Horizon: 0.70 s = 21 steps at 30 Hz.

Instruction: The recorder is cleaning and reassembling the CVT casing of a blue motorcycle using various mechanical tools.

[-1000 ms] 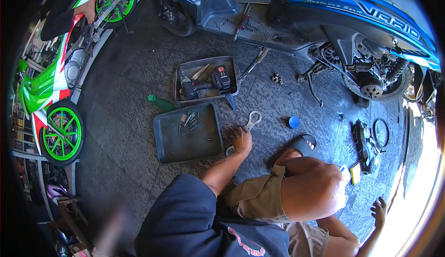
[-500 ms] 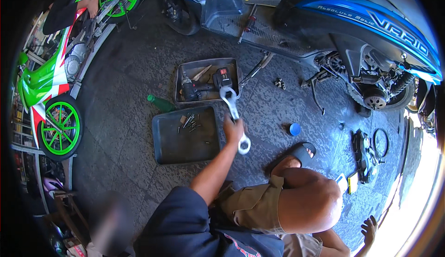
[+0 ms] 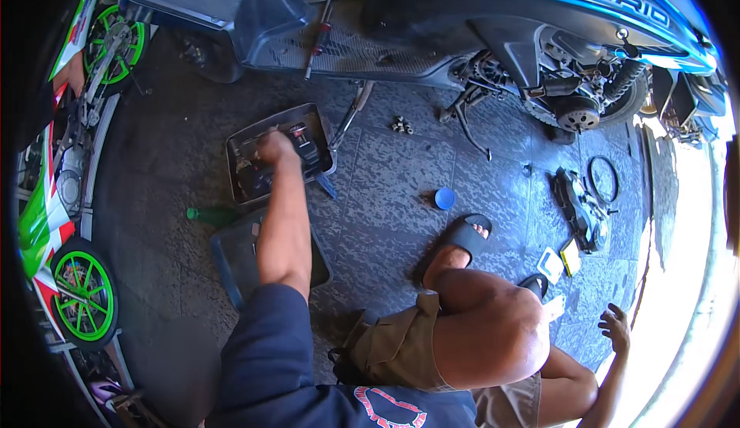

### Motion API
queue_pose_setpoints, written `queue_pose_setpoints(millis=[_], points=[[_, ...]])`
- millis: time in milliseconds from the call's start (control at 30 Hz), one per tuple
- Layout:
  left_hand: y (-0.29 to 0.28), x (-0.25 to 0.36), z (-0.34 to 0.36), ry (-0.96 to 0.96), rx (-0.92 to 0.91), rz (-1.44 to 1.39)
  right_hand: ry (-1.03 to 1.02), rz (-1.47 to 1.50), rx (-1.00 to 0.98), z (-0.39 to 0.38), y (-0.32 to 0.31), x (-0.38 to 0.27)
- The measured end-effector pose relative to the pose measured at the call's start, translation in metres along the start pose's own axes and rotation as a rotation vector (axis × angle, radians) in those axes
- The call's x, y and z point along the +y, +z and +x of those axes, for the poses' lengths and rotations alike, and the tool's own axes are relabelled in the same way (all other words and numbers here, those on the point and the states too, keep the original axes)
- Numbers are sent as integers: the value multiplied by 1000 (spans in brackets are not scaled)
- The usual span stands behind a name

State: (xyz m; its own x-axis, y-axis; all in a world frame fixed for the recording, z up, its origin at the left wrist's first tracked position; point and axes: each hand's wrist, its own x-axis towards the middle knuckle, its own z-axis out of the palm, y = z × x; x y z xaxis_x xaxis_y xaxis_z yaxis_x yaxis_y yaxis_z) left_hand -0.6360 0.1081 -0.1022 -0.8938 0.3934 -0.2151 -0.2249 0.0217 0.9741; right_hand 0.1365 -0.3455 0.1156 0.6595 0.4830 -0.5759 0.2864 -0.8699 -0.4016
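Note:
My left hand [image 3: 276, 147] reaches into the dark tool tray [image 3: 330, 123], its fingers curled down over the contents; what they grip is hidden. Beneath and beside it lies a black cordless drill [image 3: 306, 150], partly covered by the hand. The large double-ended wrench does not show clearly in this view. My forearm crosses above a second grey tray [image 3: 229, 262], hiding most of its inside. Off at the right, my right hand [image 3: 615, 328] is held away from everything with its fingers spread and nothing in it.
A blue scooter [image 3: 539, 11] stands along the far side, its stand [image 3: 470, 123] reaching down. A green bottle [image 3: 212, 215] lies by the trays. On the floor are a blue round cap [image 3: 445, 198], small metal parts [image 3: 401, 125], a black cover [image 3: 578, 210] and a belt [image 3: 603, 179].
My left hand has moved forward and left into the tool tray; the wrench it held no longer shows clearly. The view has shifted right. My right hand still hangs spread at the right.

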Motion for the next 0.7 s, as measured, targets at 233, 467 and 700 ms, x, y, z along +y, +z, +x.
queue_pose_setpoints(millis=[233,467,700], points=[[-19,-121,-260,711,-1053,664,-29,-130,-10,17,8,-21],[-14,-168,-326,808,-1176,1097,-169,-212,-112,30,24,-42],[-148,-76,-218,626,-381,670,-89,-99,-123,46,16,-26]])
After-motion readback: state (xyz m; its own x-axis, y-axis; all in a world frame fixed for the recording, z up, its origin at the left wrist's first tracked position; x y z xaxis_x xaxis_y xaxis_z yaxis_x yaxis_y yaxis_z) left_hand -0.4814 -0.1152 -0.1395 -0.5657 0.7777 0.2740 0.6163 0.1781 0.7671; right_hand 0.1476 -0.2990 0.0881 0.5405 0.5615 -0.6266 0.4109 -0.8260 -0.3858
